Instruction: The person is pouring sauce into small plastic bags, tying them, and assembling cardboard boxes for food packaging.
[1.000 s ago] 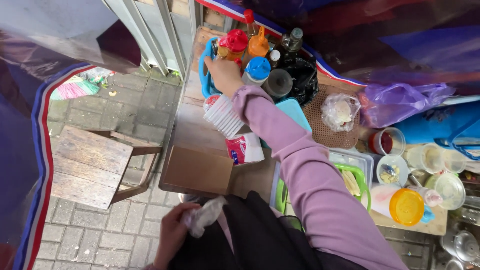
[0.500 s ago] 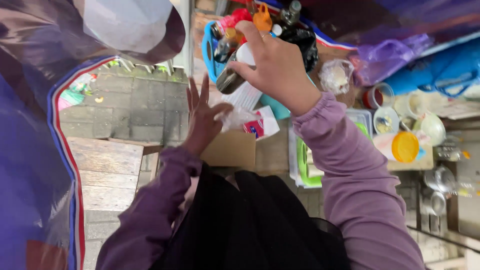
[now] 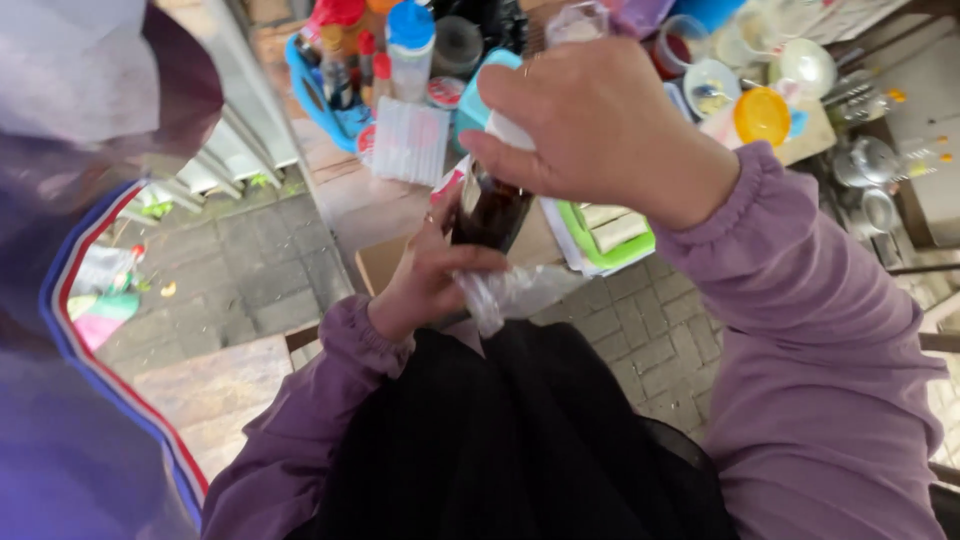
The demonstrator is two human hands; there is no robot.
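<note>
My right hand (image 3: 600, 125) grips the top of a dark sauce bottle (image 3: 490, 210), tilted over my lap. My left hand (image 3: 430, 275) sits just under it, fingers closed on the bottle's lower end and on a crumpled clear plastic bag (image 3: 515, 290). Both arms wear purple sleeves. The bottle's cap is hidden under my right fingers.
A table ahead carries a blue basket (image 3: 305, 85) of sauce bottles, a white bundle of straws (image 3: 410, 140), a green tray (image 3: 600, 240), bowls and an orange lid (image 3: 762, 115). A wooden stool (image 3: 215, 385) stands low on the left on the paved floor. Purple canopy fabric hangs on the left.
My right hand brought the dark bottle from the basket down toward my lap. My left hand, open beside it before, now closes under the bottle with the plastic bag.
</note>
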